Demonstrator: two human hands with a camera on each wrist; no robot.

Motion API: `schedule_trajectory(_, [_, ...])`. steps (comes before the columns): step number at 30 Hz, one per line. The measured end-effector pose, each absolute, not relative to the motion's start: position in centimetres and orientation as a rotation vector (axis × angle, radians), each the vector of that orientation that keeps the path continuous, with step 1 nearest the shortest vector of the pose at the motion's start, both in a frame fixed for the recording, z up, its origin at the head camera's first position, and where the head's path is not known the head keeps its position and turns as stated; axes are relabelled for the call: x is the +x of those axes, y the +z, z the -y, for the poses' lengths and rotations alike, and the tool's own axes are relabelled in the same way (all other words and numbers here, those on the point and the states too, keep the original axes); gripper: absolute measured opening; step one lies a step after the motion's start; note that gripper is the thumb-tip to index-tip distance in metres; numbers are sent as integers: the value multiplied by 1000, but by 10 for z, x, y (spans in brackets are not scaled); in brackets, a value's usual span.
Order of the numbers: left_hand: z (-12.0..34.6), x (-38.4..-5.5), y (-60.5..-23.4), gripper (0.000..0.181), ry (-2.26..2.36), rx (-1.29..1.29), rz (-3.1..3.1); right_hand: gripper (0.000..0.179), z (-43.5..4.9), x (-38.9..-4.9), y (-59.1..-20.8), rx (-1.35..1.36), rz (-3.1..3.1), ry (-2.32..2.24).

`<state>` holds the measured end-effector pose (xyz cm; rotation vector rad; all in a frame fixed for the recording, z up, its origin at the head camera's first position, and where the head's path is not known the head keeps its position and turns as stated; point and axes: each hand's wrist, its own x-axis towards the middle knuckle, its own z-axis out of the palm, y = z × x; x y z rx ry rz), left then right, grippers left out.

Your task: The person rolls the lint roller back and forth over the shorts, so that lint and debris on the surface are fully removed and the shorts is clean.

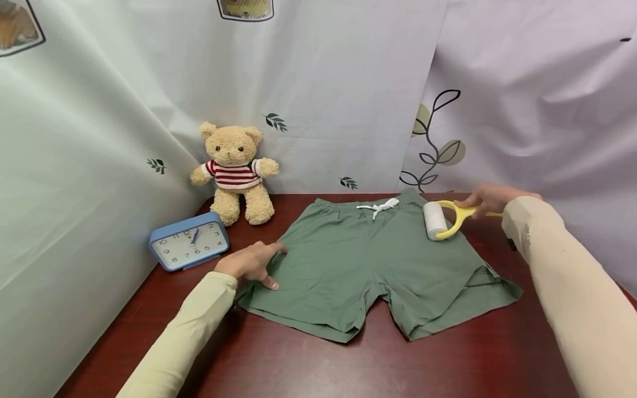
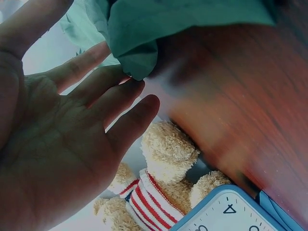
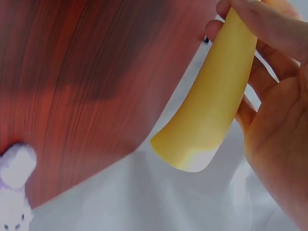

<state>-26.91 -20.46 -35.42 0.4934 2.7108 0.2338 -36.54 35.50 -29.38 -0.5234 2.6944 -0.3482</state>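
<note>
Green shorts [image 1: 333, 260] lie spread on the dark red table, waistband toward the wall, with a white drawstring [image 1: 380, 207] tied in a bow. At their left edge my left hand [image 1: 252, 264] rests with fingers extended; in the left wrist view its fingertips touch the green cloth [image 2: 139, 60]. My right hand [image 1: 490, 200] holds a lint roller [image 1: 436, 221] by its yellow handle [image 3: 211, 96], thumb and fingers around it. The white roll lies on the upper right part of the shorts, near the waistband.
A blue alarm clock [image 1: 189, 241] stands left of my left hand. Behind it a teddy bear [image 1: 234, 171] in a striped sweater sits against the white curtain [image 1: 328, 99]. A small pale plush toy [image 3: 17, 178] shows in the right wrist view.
</note>
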Motion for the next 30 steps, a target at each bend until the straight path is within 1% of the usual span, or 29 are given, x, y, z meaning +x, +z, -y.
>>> schedule_trajectory(6, [204,-270,-353,89,230,481,-2705,50,-358,-355,-289,-501,-2754,-327])
schedule_trajectory(9, [203,-271,-350,88,227,489,-2707,39,-346,-347,-280,-507,-2797,-368])
schedule_trajectory(12, [202,-272,-349,89,228,483,-2700,33,-327,-340,-270,-606,-2855,-423])
schedule_trajectory(14, [203,-272,-349,89,223,480,-2698,32,-310,-340,-266,-681,-2909,-431])
schedule_trajectory(17, [203,-272,-349,89,223,473,-2702,39,-281,-343,-267,-795,-2978,-413])
schedule_trajectory(25, [203,-271,-354,89,249,479,-2700,41,-179,-348,-301,-959,-2872,-561])
schedule_trajectory(30, [204,-269,-356,96,251,448,-2691,43,-122,-345,-318,-1093,-2864,-526])
